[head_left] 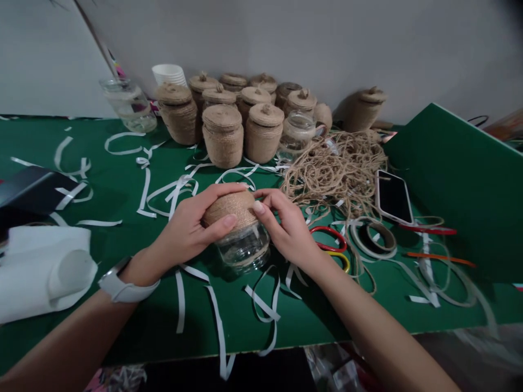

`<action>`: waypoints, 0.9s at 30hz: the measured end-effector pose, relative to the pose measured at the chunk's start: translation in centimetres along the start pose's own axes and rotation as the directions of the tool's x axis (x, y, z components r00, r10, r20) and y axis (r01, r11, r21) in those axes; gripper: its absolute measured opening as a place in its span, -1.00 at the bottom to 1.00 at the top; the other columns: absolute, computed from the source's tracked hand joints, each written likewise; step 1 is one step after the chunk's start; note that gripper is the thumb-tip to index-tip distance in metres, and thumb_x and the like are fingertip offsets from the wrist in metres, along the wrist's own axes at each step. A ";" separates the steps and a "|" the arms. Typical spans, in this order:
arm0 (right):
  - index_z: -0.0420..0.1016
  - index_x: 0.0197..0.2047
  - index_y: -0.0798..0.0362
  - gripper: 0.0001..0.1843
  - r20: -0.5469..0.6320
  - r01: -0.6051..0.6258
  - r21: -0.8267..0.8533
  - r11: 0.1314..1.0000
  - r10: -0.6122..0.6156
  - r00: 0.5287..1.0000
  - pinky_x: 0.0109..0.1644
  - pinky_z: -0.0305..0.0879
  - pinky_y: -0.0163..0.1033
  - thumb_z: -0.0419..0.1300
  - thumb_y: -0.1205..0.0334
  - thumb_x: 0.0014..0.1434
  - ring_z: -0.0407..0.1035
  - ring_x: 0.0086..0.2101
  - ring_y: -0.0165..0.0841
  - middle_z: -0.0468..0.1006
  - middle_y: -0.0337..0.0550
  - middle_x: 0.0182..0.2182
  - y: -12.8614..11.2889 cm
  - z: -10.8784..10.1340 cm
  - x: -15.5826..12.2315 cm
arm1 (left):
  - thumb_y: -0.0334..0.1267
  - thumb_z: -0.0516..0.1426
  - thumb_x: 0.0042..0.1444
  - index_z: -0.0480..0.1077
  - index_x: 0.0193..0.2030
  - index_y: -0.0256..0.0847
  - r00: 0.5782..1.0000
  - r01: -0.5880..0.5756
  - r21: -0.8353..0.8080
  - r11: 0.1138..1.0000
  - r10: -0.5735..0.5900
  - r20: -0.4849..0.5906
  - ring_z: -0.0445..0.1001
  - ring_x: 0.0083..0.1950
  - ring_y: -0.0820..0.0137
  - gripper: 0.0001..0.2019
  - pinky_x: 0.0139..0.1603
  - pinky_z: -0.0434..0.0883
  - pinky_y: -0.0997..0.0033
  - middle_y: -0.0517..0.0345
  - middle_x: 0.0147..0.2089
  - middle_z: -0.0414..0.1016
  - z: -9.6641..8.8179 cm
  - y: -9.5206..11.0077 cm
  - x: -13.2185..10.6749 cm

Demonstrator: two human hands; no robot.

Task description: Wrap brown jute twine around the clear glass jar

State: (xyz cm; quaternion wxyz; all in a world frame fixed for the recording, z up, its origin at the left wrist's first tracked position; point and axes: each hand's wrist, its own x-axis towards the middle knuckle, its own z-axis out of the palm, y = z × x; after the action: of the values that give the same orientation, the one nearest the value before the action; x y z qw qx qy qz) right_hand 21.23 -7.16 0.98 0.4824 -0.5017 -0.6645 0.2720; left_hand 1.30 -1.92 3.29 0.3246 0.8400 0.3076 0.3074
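Head | left hand [190,226] holds jar [245,253], hiding some twine wrap [241,209] | right hand [288,226] also holding jar, grip partly hidden

Tan-topped jar [243,239], green table [110,188], wristband [134,293] perhaps grey

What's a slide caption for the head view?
Left hand grips a partly twine-wrapped jar, right hand touching it, near twine-covered jars and loose twine.

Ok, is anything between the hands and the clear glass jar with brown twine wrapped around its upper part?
Nothing visible is. The left hand grips the twine-wrapped part of the glass jar, and the right hand's thumb rests against it. Loose white strips lie around on the green tabletop, not between.
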 end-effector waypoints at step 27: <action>0.17 -0.35 -0.03 -0.67 0.201 -0.159 0.213 0.964 0.116 0.973 -0.20 0.27 -0.29 0.04 -0.06 0.35 0.29 -0.33 -0.43 0.34 -0.30 -0.40 0.0 -0.9 -0.4 | -0.09 0.25 0.12 0.41 0.00 -0.04 0.997 0.009 -0.198 0.980 -0.025 -0.079 0.46 0.21 0.13 -0.69 0.25 0.39 0.09 0.05 0.16 0.51 0.5 0.0 0.0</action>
State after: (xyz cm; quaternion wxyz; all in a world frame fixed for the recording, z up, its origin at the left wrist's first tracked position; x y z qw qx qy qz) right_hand 22.02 -7.62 1.22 0.4523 -0.4604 -0.6346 0.4251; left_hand 1.67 -2.09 3.04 0.3961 0.7880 0.2957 0.3672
